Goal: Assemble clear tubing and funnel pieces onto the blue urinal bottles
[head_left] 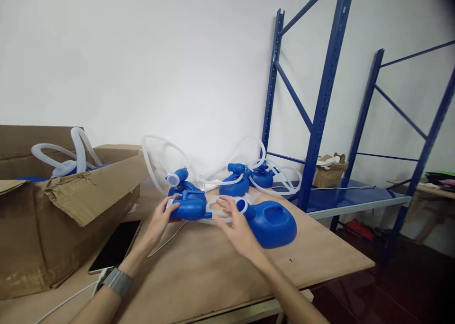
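Note:
My left hand (161,220) is closed around a blue plastic receptacle (190,209) with a white rim at its left end and a narrow spout pointing right. At that spout, my right hand (236,222) has its thumb and fingers apart. Part of a clear white tube (215,202) shows behind these fingers; contact with it cannot be made out. A blue plastic jug (273,222) with a moulded handle and a white-ringed mouth lies just right of my right hand. Behind my left hand sits another blue jug (192,191) with its receptacle and tube.
More blue jugs (234,185) with coiled tubes stand at the table's back. A cardboard box (88,196) holding tubes is at left, beside a phone (116,246) with a cable. Blue rack posts (323,96) rise beyond the right edge of the wooden table (213,272).

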`<state>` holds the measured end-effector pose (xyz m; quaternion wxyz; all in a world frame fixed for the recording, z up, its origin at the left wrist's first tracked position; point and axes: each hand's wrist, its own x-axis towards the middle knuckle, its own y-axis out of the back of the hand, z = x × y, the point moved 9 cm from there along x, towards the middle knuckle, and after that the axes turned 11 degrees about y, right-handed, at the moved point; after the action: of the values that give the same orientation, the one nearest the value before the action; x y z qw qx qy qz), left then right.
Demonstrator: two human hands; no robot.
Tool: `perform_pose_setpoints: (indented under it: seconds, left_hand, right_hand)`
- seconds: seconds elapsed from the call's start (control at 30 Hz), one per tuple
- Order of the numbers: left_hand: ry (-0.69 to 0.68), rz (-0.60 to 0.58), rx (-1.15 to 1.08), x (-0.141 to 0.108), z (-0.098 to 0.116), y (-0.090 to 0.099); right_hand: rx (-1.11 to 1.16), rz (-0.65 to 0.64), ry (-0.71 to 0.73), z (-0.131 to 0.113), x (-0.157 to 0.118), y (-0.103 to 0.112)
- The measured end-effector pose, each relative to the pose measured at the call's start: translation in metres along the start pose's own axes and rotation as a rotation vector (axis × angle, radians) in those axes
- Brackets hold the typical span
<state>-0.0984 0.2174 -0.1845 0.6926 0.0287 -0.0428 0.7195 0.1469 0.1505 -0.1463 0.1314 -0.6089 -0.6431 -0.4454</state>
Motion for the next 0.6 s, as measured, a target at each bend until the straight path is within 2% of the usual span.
perform_pose_setpoints:
  seconds: [0.1, 0.17, 0.23, 0.27, 0.33, 0.43, 0.5, 0.6]
  left_hand:
    - [0.074, 0.047, -0.049, 0.000, -0.007, 0.003]
    - [0.139, 0.057, -0.041, -0.001, -0.013, -0.001]
    - [0.186, 0.064, -0.012, -0.004, -0.019, -0.005]
    - [0.200, 0.069, 0.004, -0.005, -0.020, -0.007]
    - [0.221, 0.080, 0.029, -0.005, -0.023, -0.007]
    - [0.236, 0.108, 0.024, -0.002, -0.027, -0.001]
    - [0.223, 0.152, -0.002, 0.002, -0.029, 0.008]
    - [0.196, 0.256, -0.011, 0.007, -0.029, 0.028]
  right_hand:
    - [-0.279, 0.057, 0.083, -0.001, 0.004, 0.077]
    - [-0.461, 0.116, 0.061, 0.022, 0.003, 0.123]
    - [-0.606, 0.083, 0.006, 0.057, -0.003, 0.148]
    - [-0.645, 0.030, -0.020, 0.076, -0.008, 0.151]
    - [-0.712, 0.013, -0.065, 0.106, -0.018, 0.156]
    - [-0.773, 0.019, -0.090, 0.128, -0.025, 0.155]
    - [-0.804, 0.076, -0.048, 0.121, -0.021, 0.156]
    - [-0.814, 0.248, 0.107, 0.083, -0.016, 0.153]
